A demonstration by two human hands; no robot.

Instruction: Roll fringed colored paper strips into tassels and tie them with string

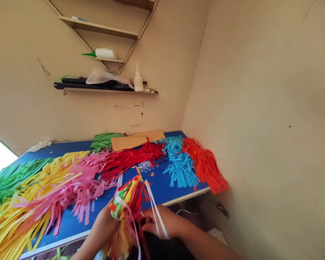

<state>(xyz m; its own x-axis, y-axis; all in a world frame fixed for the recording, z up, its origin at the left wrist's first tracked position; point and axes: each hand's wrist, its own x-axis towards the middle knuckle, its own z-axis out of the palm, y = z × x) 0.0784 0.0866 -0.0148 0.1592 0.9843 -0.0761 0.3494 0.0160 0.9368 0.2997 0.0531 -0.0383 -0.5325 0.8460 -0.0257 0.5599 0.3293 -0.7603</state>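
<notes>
My left hand (pixel 107 218) is closed around a bundle of multicoloured fringed paper strips (pixel 128 196) in red, yellow, green, orange and pink. The bundle stands upright at the front edge of the table, its loose ends trailing down in front of my body. My right hand (pixel 162 220) is beside the bundle on its right, fingers curled in a pinch against it. What sits between those fingertips is too small to tell. A doubled white string (pixel 155 207) runs from near the bundle's top down across my right hand. A pale pink strip (pixel 131 216) dangles over the bundle's front.
Fringed paper in green (pixel 18 173), yellow (pixel 38 195), pink (pixel 78 180), red (pixel 130 157), light blue (pixel 180 162) and orange-red (pixel 207 166) covers much of the blue table (pixel 162 189). Brown card (pixel 127 142) lies behind. Wall shelves (pixel 108 91) hold glue bottles (pixel 138 82).
</notes>
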